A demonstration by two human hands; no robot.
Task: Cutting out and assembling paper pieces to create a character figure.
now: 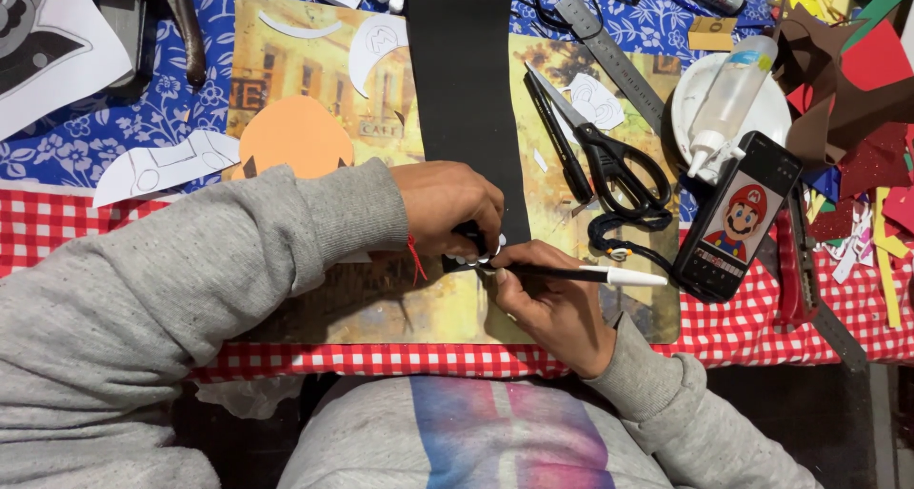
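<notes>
Pressing down with bent fingers, the left hand [447, 203] holds a small white cut-out [481, 255] on the near end of a long black sheet [465, 89] that runs straight away from the person. The right hand [557, 303] is closed around a pen [590, 274] that lies sideways, its tip touching the cut-out just right of the left fingers. Farther right, 1 white plate [773, 118] holds a glue bottle [728, 103], with black scissors [600, 146] beside it.
</notes>
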